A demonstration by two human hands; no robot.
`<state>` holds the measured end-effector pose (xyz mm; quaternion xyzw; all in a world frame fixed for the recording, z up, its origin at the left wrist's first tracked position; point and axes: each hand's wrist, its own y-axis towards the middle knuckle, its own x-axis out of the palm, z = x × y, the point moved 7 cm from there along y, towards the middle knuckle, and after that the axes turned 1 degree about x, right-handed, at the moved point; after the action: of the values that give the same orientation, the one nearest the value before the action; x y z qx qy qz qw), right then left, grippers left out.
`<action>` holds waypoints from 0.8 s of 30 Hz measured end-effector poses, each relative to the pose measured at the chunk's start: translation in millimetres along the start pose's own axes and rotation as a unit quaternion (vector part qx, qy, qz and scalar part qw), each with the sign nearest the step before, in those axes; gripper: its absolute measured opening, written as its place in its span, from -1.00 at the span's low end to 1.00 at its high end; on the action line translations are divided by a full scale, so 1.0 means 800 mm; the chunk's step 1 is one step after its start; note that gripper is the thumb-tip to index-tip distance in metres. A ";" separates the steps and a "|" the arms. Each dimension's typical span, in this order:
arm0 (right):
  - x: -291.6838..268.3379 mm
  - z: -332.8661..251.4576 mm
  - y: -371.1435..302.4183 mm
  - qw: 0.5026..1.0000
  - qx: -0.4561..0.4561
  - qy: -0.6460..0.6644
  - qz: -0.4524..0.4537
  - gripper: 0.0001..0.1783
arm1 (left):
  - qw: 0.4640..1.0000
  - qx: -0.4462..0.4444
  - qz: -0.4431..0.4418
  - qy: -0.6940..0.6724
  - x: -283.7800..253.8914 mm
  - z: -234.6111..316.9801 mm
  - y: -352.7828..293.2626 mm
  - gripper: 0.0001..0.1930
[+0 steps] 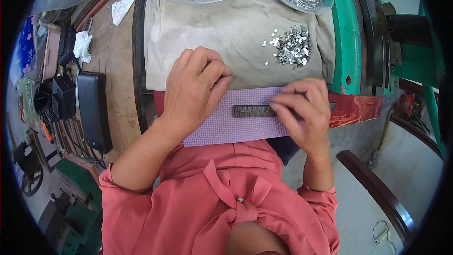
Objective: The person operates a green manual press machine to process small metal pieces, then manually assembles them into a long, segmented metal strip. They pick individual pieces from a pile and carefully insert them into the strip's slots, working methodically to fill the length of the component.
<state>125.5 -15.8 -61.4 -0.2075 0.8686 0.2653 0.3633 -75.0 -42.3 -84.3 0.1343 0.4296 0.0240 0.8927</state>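
A dark metal bar with a row of small slots (252, 111) lies on a purple checked cloth (212, 127) in front of me. My right hand (306, 113) is at the bar's right end, its thumb and forefinger pinched close together; anything between them is too small to tell. My left hand (191, 87) is up and left of the bar, at the edge of a beige cloth (198, 33). Its fingers are curled in with thumb and forefinger pressed together, and what they may hold is hidden. Beyond my right hand lies a loose pile of small shiny metal pieces (293, 47).
Two clear plastic bowls stand at the back: one bowl (207, 1) with small metal parts, another bowl (325, 0) with thin pin-like pieces. A green machine (347, 42) borders the right. On the wooden bench at left lie a black power adapter (93, 108) and crumpled tissue (122, 9).
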 end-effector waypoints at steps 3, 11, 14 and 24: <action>0.000 0.008 0.022 0.999 -0.004 -0.036 0.031 -0.80 | 1.000 0.004 0.002 0.001 -0.001 0.001 0.001 -0.80; 0.025 0.015 0.065 0.994 -0.046 -0.092 0.026 -0.84 | 0.996 0.040 -0.025 -0.075 -0.002 0.030 -0.011 -0.79; 0.026 0.008 0.070 0.993 -0.048 -0.110 0.018 -0.84 | 0.991 0.069 -0.036 -0.106 0.004 0.046 -0.021 -0.79; 0.020 0.005 0.052 0.996 -0.048 -0.054 0.049 -0.82 | 0.992 0.075 -0.060 -0.083 0.021 0.049 -0.026 -0.78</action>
<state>94.1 16.4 -62.6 -0.1673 0.8433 0.3350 0.3855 -35.9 -68.5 -79.0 0.1762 0.3617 -0.0730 0.9126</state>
